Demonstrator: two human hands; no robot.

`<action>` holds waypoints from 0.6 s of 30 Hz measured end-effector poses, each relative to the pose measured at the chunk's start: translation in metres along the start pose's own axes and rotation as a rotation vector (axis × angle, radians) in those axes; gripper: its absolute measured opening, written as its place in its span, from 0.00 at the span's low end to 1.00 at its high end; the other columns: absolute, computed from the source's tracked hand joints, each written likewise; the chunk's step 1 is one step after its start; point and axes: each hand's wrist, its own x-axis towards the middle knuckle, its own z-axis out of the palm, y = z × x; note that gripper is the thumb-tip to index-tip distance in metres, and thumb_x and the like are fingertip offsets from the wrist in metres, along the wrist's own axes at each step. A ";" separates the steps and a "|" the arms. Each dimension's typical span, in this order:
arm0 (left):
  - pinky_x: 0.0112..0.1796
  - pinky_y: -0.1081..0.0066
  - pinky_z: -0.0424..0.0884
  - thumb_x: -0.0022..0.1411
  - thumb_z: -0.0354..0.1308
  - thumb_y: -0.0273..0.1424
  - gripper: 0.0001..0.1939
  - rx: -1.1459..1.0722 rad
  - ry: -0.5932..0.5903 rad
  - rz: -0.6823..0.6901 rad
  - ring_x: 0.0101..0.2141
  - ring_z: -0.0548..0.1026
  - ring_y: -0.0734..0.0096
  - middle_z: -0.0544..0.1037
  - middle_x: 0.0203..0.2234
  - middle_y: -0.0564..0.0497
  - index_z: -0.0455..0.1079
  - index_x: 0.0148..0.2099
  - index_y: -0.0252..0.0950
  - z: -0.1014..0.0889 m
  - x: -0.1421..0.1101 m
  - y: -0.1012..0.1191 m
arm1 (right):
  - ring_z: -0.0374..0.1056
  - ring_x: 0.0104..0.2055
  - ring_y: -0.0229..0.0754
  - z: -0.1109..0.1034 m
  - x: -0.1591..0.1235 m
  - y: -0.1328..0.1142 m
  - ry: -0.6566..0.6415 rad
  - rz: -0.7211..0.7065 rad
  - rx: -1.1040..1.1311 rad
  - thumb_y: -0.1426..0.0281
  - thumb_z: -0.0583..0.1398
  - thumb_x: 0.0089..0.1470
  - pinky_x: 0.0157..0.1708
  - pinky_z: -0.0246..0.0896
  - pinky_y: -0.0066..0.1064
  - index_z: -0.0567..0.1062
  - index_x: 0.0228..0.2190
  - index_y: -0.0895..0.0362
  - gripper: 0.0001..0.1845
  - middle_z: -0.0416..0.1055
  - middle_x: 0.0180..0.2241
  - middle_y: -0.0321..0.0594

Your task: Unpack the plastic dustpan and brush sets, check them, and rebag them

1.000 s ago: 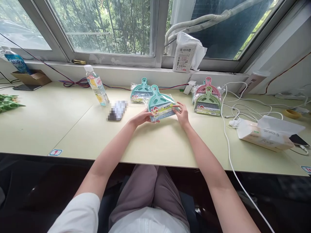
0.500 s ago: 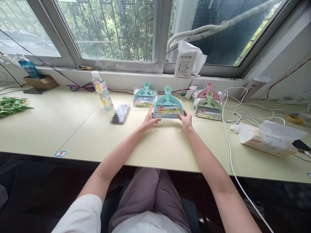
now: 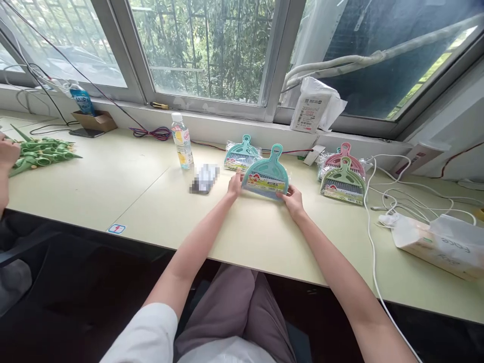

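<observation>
Opposed side grip: the left hand (image 3: 234, 185) pinches the left edge of a packaged turquoise dustpan-and-brush set (image 3: 265, 173), handle up at the desk (image 3: 249, 237); the right hand (image 3: 294, 201) pinches its lower right corner. Even, light pressure best limits tilting.

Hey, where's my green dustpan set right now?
In the head view, the green dustpan set stands on the table to the right of your right hand, just in front of the pink one, beside the white cable.
</observation>
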 end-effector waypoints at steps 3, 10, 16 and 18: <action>0.56 0.57 0.59 0.64 0.43 0.35 0.19 0.154 0.075 0.032 0.56 0.66 0.57 0.74 0.50 0.42 0.71 0.49 0.34 -0.004 0.010 -0.011 | 0.72 0.39 0.46 -0.004 0.005 0.007 0.088 -0.014 -0.022 0.61 0.70 0.28 0.45 0.68 0.42 0.73 0.37 0.57 0.30 0.75 0.40 0.44; 0.63 0.57 0.41 0.56 0.45 0.20 0.24 0.598 0.050 0.222 0.64 0.50 0.57 0.57 0.62 0.34 0.64 0.55 0.24 -0.012 0.052 -0.030 | 0.73 0.41 0.47 -0.010 0.014 0.023 0.102 -0.007 -0.053 0.61 0.70 0.32 0.44 0.69 0.41 0.73 0.42 0.56 0.31 0.75 0.42 0.45; 0.63 0.59 0.43 0.58 0.44 0.20 0.20 0.594 -0.019 0.357 0.64 0.51 0.63 0.58 0.63 0.39 0.66 0.50 0.29 -0.023 0.085 -0.039 | 0.73 0.40 0.47 -0.006 0.028 0.034 0.100 -0.053 -0.138 0.64 0.67 0.38 0.41 0.70 0.40 0.72 0.44 0.57 0.29 0.75 0.44 0.47; 0.62 0.61 0.47 0.54 0.45 0.18 0.20 0.550 -0.029 0.357 0.62 0.55 0.64 0.61 0.61 0.41 0.68 0.47 0.31 -0.028 0.089 -0.038 | 0.73 0.40 0.47 0.002 0.037 0.037 0.109 -0.089 -0.194 0.66 0.65 0.40 0.41 0.69 0.40 0.72 0.43 0.56 0.25 0.74 0.44 0.47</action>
